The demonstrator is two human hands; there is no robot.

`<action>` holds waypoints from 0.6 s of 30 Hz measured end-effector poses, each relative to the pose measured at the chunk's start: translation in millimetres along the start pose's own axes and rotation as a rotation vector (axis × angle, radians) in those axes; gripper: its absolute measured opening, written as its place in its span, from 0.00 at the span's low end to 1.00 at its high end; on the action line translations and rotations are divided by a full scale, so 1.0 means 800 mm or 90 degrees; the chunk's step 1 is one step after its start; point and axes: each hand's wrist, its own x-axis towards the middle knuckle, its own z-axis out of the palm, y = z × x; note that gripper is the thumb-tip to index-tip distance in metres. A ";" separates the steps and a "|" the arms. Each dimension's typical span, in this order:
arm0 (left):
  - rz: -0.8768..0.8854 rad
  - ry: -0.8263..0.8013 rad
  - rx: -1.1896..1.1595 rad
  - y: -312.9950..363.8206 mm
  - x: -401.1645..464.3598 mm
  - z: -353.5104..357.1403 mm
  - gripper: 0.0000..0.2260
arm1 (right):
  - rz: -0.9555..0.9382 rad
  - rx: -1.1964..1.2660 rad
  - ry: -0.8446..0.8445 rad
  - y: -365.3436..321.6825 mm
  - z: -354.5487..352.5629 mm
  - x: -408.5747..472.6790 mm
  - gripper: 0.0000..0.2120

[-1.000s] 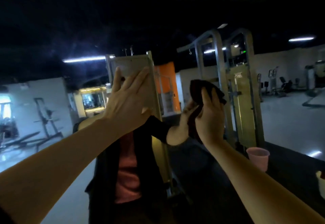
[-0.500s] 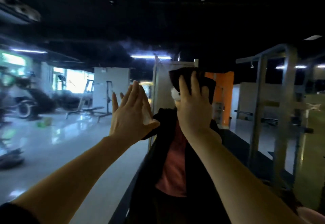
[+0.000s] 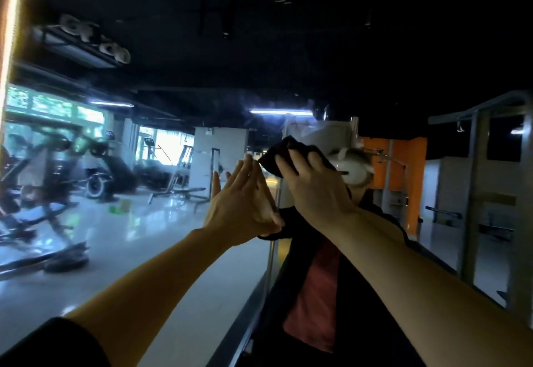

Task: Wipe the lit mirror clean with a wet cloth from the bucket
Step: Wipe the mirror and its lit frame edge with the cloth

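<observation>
The right hand (image 3: 314, 190), just right of the frame's centre, has its fingers (image 3: 290, 163) spread and laid over a dark cloth (image 3: 277, 154), pressing it flat against the mirror (image 3: 144, 237); only the cloth's upper left part shows past the knuckles. Just beside it to the left, the left hand (image 3: 242, 208) is held up with fingers straight and close together, holding nothing; whether its fingertips actually touch the glass I cannot tell. The mirror fills most of the frame, reflecting a gym floor with machines, and its lit strip (image 3: 8, 35) glows down the far left edge. The bucket is not in view. By my reading the wiping step is under way, at about head height. The next move probably calls for steady pressure while the cloth sweeps over unwiped glass, perhaps toward the lit edge.
</observation>
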 end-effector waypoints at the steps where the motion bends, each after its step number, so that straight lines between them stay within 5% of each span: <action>1: 0.018 0.002 0.002 -0.006 0.000 -0.007 0.56 | -0.026 -0.013 0.013 0.009 0.000 0.005 0.25; 7: 0.017 0.165 -0.082 -0.047 0.005 -0.021 0.50 | 0.158 0.015 0.078 0.058 0.008 0.031 0.28; 13: -0.082 0.063 0.017 -0.076 0.031 -0.014 0.55 | 0.124 0.087 0.121 0.073 0.024 0.032 0.26; 18: -0.095 0.069 0.013 -0.069 0.039 0.003 0.58 | 0.213 0.064 0.185 0.045 0.029 0.049 0.24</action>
